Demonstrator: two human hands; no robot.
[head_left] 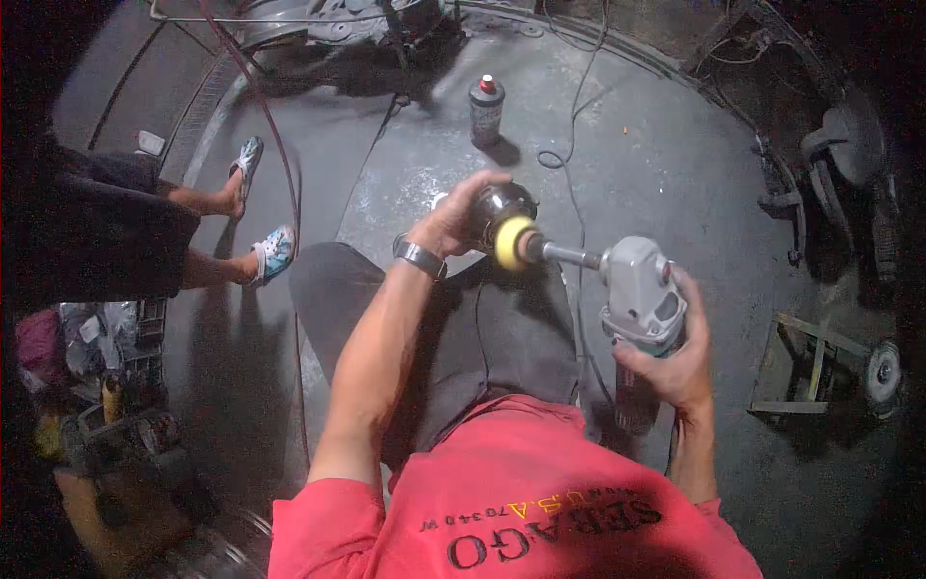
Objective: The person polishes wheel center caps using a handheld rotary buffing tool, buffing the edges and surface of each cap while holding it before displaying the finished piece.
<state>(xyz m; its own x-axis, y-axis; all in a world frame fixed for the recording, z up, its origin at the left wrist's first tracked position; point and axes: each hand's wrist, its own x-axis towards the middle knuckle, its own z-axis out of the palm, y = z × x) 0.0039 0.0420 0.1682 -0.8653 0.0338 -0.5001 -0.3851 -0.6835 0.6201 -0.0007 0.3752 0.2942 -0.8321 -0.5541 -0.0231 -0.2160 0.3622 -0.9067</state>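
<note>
My left hand [451, 220], with a metal watch [421, 257] at its wrist, is closed on a glossy black rounded part [505, 201]. What kind of part it is, I cannot make out. A grey power polisher [637, 289] sits in my right hand [680, 365], fingers wrapped round its body. From its head a metal shaft [571, 254] reaches left to a small yellow polishing pad [511, 243], which looks blurred. Pad and black part meet in front of my lap, and the pad appears to touch its lower side.
A dark bottle with a red cap [485, 111] stands on the floor ahead. Cables [576, 125] and a reddish hose [275, 135] cross the floor. At left stands another person in patterned clogs [274, 253]. A metal frame [815, 367] lies at right, cluttered crates [125, 415] at lower left.
</note>
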